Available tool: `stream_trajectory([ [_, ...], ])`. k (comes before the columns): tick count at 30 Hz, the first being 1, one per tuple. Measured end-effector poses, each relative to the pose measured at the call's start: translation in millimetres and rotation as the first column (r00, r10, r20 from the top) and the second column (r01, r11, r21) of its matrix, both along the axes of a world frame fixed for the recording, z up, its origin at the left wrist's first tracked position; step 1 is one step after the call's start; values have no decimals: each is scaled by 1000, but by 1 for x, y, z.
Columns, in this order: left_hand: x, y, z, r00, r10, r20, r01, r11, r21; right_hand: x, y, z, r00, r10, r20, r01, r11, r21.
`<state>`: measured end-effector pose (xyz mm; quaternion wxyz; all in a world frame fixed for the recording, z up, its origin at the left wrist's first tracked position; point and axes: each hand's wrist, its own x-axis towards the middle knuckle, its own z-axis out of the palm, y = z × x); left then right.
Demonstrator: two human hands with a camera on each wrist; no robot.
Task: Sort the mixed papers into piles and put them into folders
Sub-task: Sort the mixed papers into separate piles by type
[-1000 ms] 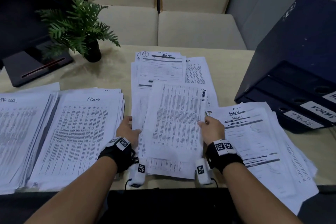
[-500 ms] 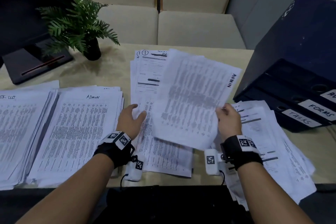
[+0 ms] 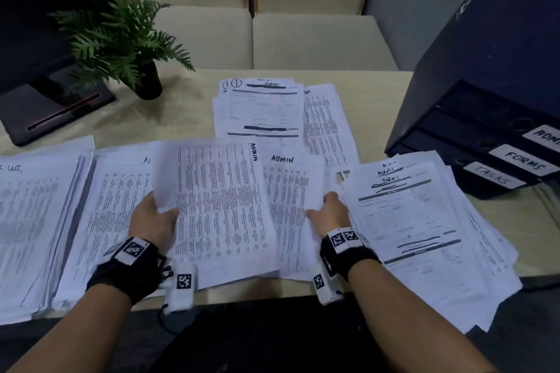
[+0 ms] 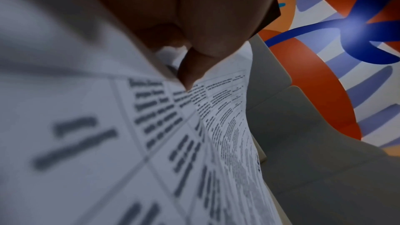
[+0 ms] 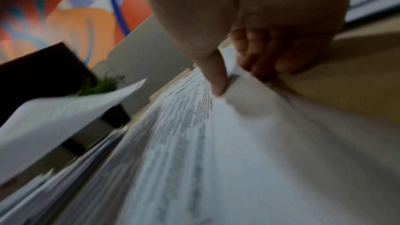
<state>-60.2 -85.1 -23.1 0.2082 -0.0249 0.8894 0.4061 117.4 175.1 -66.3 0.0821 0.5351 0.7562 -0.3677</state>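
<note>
My left hand (image 3: pixel 154 215) pinches the left edge of a printed sheet marked ADMIN (image 3: pixel 218 206), held slanted above the ADMIN pile (image 3: pixel 115 206); in the left wrist view the thumb (image 4: pixel 194 67) presses on this sheet (image 4: pixel 216 126). On the mixed pile (image 3: pixel 260 112) in the middle lies a second ADMIN sheet (image 3: pixel 288 200) as its top paper. My right hand (image 3: pixel 328 210) pinches its right edge, thumb (image 5: pixel 218 81) on top and fingers (image 5: pixel 270 57) curled under. A task-list pile (image 3: pixel 30 206) lies far left, a FORMS pile (image 3: pixel 409 221) right. Dark folders (image 3: pixel 515 160) labelled ADMIN, FORMS and TASKS are stacked at far right.
A potted fern (image 3: pixel 127 48) and a dark monitor base (image 3: pixel 54 112) stand at the back left of the beige table (image 3: pixel 188 112). Cream seats (image 3: pixel 318 39) lie beyond the far edge. The FORMS pile overhangs the near table edge.
The lifted ADMIN sheet went from my right hand to my left and moved left over the ADMIN pile. My right hand came back down and took the edge of the mixed pile's top sheet.
</note>
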Motion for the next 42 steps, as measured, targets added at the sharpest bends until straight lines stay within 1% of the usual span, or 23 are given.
stream_trajectory([
  [3,-4,-15,-1,1000,0,16,-1,999,34,0,-4,5,999,-38,-35,40,996,80],
  [5,-7,-24,0,1000,-19,24,18,999,31,4,-3,15,983,-130,-128,143,985,96],
  [6,-9,-29,0,999,-28,17,27,999,30,7,-2,24,957,-209,-204,232,967,101],
  [8,-16,-41,-4,999,-39,23,39,999,22,13,1,43,852,-361,-380,432,894,118],
  [10,-20,-50,-4,997,-69,34,68,997,27,19,3,63,728,-410,-549,567,810,147],
  [12,-22,-55,-2,992,-125,5,125,992,-12,20,0,76,637,-406,-655,622,773,126],
  [13,-22,-57,0,988,-153,-7,153,988,-29,19,-4,80,607,-402,-685,622,777,96],
  [14,-20,-57,3,983,-182,-22,180,983,-45,17,-9,82,597,-395,-698,610,789,75],
  [15,-19,-56,5,977,-214,-25,212,975,-63,13,-14,83,611,-384,-693,583,810,65],
  [17,-19,-58,6,960,-279,4,279,959,-49,4,-30,78,668,-350,-656,488,872,32],
  [19,-18,-59,3,960,-278,39,278,961,-7,-10,-49,67,759,-285,-585,353,936,3],
  [20,-17,-58,3,965,-259,28,259,966,4,-18,-61,60,811,-238,-535,279,960,-3],
  [22,-13,-55,4,971,-239,6,238,971,31,-31,-87,45,871,-168,-461,156,986,-65],
  [24,-10,-52,2,976,-217,22,215,975,46,-43,-110,36,906,-114,-406,66,989,-131],
  [25,-9,-50,1,977,-213,19,213,977,25,-46,-116,32,914,-105,-391,43,986,-163],
  [27,-8,-48,1,982,-190,-1,190,981,-28,-48,-112,29,904,-145,-401,66,977,-203],
  [29,-12,-50,-1,988,-155,-5,155,988,-13,-43,-93,26,927,-162,-337,130,985,-117],
  [31,-17,-50,-1,988,-154,-16,154,988,-1,-33,-65,19,980,-149,-136,160,984,75],
  [32,-19,-51,-3,987,-157,-20,158,987,8,-28,-56,17,988,-154,-15,154,975,157],
  [34,-21,-51,-3,990,-144,-5,144,988,59,-23,-47,11,978,-143,152,106,968,227],
  [35,-20,-50,-3,991,-136,-4,135,988,78,-22,-44,8,975,-123,184,82,973,216],
  [38,-19,-47,-2,991,-136,-14,136,986,94,-24,-41,1,974,-151,170,123,979,164],
  [42,-17,-43,0,989,-149,-22,150,987,60,-18,-30,-1,993,-111,34,104,981,161],
])
